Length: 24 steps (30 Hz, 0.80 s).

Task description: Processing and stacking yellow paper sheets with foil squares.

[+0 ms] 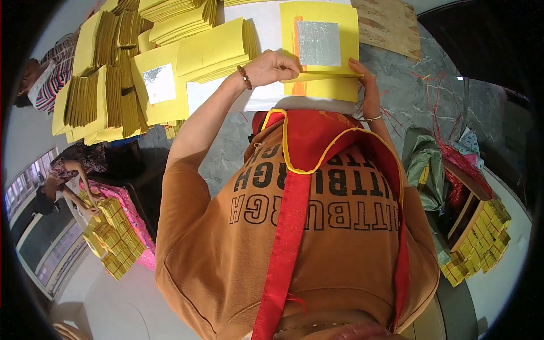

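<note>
In front of me on the white work surface lies yellow paper with a silver foil square and an orange stripe beside the foil. A raised edge of the paper runs across it below the foil. My left hand, with a beaded bracelet at the wrist, is closed on the left end of that edge, fingers curled in. My right hand grips its right end between bent fingers and thumb; part of that grip is hidden.
Folded yellow paper stacks crowd the left, beside another foil-marked sheet. Wooden board lies at far right. Bundled yellow packets and a green plastic bag are lower right. At left, another person handles yellow bundles.
</note>
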{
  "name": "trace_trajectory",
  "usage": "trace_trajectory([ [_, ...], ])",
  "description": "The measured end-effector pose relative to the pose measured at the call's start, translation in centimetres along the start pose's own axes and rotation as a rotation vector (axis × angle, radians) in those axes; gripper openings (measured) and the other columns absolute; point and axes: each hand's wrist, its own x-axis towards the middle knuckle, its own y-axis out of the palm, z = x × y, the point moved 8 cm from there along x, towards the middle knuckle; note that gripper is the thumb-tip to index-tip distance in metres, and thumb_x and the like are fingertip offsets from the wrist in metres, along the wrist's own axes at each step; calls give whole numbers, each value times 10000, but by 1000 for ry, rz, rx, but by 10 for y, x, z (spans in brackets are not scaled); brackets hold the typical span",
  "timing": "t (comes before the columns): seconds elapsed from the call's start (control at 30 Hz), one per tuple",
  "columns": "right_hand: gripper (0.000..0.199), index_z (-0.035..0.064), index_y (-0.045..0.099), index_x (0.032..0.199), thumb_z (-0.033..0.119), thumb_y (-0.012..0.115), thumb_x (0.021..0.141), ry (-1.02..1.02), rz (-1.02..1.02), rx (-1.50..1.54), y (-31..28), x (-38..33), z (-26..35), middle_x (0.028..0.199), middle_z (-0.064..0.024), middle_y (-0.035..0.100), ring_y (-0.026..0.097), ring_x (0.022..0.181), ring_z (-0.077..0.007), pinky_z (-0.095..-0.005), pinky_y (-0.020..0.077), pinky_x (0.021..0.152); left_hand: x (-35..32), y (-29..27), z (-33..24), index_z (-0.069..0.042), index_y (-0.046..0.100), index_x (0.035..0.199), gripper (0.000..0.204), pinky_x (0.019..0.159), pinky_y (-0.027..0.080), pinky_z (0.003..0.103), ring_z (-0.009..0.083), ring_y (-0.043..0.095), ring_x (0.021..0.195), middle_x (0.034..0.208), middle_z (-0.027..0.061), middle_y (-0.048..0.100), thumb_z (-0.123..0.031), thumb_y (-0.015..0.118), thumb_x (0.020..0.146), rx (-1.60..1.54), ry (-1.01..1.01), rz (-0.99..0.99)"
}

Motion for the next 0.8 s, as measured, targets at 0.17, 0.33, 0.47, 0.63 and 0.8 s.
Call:
trace_trajectory([
  [0.17,376,46,523,1174,282,354,934,-10,14,38,1,0,11,1268,-112,471,407,1202,-227,-329,262,1027,3,1,9,-12,659,912,187,647,436,216,50,527,709,758,-11,617,-151,579,816,-143,-47,17],
  [0.33,343,47,538,1145,96,583,809,-62,29,-220,1,4,13,1223,-87,508,469,1134,-204,-306,347,959,4,0,8,-33,655,940,194,628,423,206,40,509,677,732,-39,593,-172,592,820,-181,-24,-11],
  [0.47,279,30,560,1079,77,602,806,-81,-45,-126,-3,8,1,1161,-73,541,511,1049,-158,-277,398,891,-7,-5,1,-54,593,1092,342,718,431,241,95,532,796,892,17,608,-238,632,807,-169,-52,-65],
  [0.63,249,23,544,1067,91,589,832,226,-93,113,-4,7,-20,1143,-73,539,504,1017,-125,-254,408,861,-18,-16,-28,-110,430,1279,648,884,416,359,276,414,1133,1241,134,471,-346,689,734,354,295,-426],
  [0.8,317,45,528,1099,79,611,795,108,-77,71,-6,11,-7,1179,-73,524,477,1095,-177,-296,396,891,-8,-8,-22,-114,556,1149,359,914,416,363,290,445,1097,1110,132,550,-157,608,796,466,309,-455],
])
